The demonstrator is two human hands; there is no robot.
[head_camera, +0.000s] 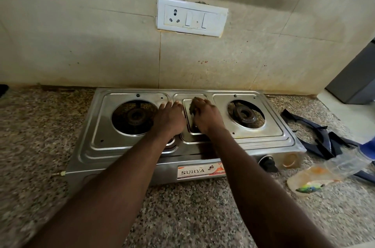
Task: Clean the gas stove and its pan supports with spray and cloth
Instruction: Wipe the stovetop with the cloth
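A steel two-burner gas stove (97, 126) stands on the speckled granite counter, both burners bare with no pan supports on them. My left hand (169, 119) lies flat on the steel top between the left burner (135, 117) and the centre panel, fingers spread. My right hand (205, 115) presses a dark scrubbing cloth (191, 108) onto the small centre panel; only a bit of the cloth shows under my fingers. The dark pan supports (316, 136) lie on the counter to the right of the stove. A clear spray bottle (332, 168) with a blue head lies on its side near them.
A tiled wall with a white socket and switch plate (191, 16) rises right behind the stove. A grey object (357, 81) stands at the far right. A gas inlet nozzle (59, 173) sticks out at the stove's left side. One black knob (268, 163) is on the front.
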